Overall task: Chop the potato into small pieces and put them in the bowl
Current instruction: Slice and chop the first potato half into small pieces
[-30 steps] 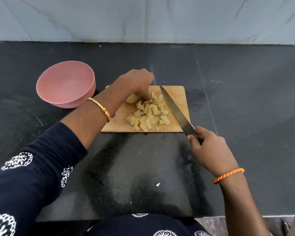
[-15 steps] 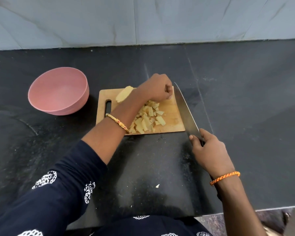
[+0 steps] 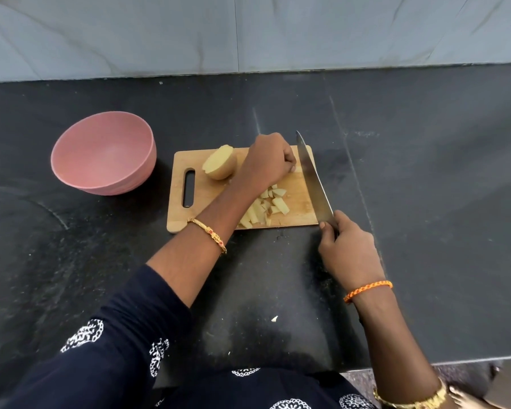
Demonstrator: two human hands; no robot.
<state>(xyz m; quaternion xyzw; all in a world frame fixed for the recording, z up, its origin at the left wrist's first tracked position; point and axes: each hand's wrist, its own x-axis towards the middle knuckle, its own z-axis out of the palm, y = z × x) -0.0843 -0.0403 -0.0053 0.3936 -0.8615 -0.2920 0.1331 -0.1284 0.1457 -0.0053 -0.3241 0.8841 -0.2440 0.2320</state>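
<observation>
Chopping is under way: the left hand (image 3: pixel 270 160) pinches a small piece (image 3: pixel 296 169) against the knife (image 3: pixel 313 178), gripped by the right hand (image 3: pixel 347 246). Next, a careful cut clear of the fingertips; the bowl (image 3: pixel 104 153) holds nothing.

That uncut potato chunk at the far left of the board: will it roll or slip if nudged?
The potato chunk looks rounded with its cut face turned up and sideways, so a nudge would likely rock or roll it. The cut face looks moist, so probably slippery to pinch. It seems solid and stiff, unlikely to deform. The cutting board beneath is flat.
</observation>
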